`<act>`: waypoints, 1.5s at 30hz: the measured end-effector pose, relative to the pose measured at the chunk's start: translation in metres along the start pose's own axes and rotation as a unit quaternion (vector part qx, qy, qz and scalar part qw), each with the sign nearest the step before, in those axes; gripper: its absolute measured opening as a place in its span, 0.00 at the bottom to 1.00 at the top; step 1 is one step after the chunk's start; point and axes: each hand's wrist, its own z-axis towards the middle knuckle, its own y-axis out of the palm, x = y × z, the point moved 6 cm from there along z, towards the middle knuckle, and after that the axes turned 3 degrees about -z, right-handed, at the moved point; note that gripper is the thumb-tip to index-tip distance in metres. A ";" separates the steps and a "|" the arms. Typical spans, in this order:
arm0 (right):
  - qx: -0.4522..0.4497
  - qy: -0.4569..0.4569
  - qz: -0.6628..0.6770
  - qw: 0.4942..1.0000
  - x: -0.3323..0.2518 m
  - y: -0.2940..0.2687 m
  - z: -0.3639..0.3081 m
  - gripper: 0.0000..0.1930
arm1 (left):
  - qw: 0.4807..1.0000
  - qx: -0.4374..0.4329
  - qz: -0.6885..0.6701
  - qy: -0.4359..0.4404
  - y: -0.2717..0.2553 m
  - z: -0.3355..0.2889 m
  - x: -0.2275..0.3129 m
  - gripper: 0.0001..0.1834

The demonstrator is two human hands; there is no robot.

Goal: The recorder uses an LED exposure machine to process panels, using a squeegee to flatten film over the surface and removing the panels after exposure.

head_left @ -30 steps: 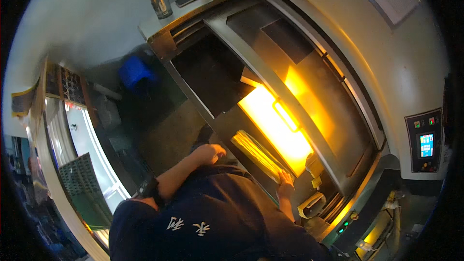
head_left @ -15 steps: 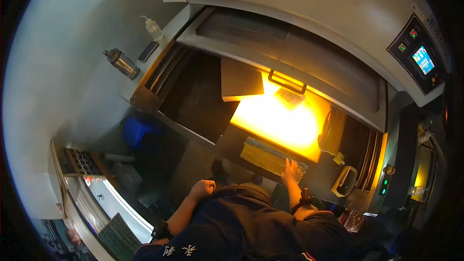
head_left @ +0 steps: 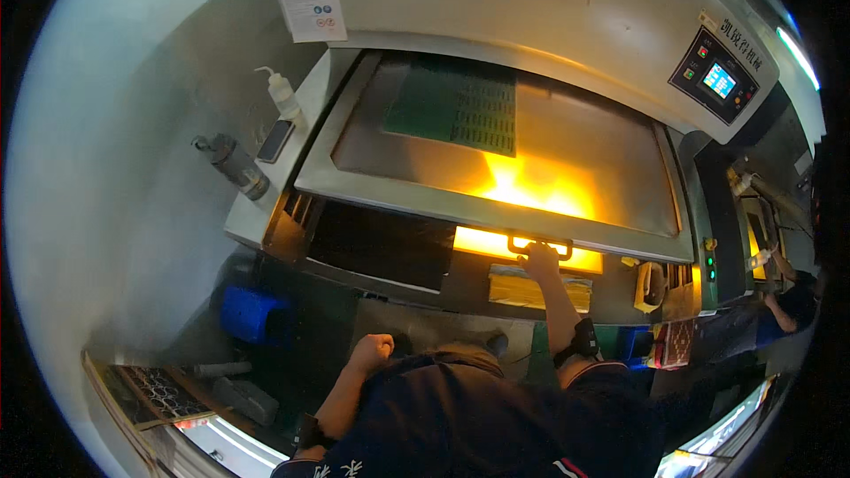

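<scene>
Right hand (head_left: 538, 261) is wrapped around the dark handle (head_left: 567, 251) on the near edge of the metal frame (head_left: 381, 192); left hand (head_left: 372, 352), lower left of that grip, is curled into a fist, nothing visible in it. Just below the grip lies the yellow bundle (head_left: 512, 290) — a low forearm (head_left: 560, 305) could drag it, or a slipped hold jolt the frame.

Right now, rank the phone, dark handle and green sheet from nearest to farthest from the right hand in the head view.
1. Dark handle: gripped by the right hand.
2. Green sheet: on the metal cover, beyond and left.
3. Phone: on the ledge, far left.
</scene>
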 end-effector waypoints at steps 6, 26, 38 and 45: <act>-0.117 0.064 0.062 0.989 -0.022 -0.005 -0.095 0.28 | 0.993 0.102 -0.053 0.014 -0.055 -0.032 -0.091 0.10; 0.279 0.010 0.023 0.960 -0.019 -0.369 -0.173 0.14 | 0.931 0.315 0.185 0.017 -0.185 0.275 0.084 0.47; 0.535 -0.106 -0.053 0.836 0.020 -0.453 -0.134 0.13 | 0.895 0.238 0.212 -0.312 -0.205 0.303 0.112 0.72; 0.525 -0.109 -0.084 0.840 0.036 -0.475 -0.103 0.12 | 0.896 0.224 0.205 -0.324 -0.216 0.310 0.102 0.72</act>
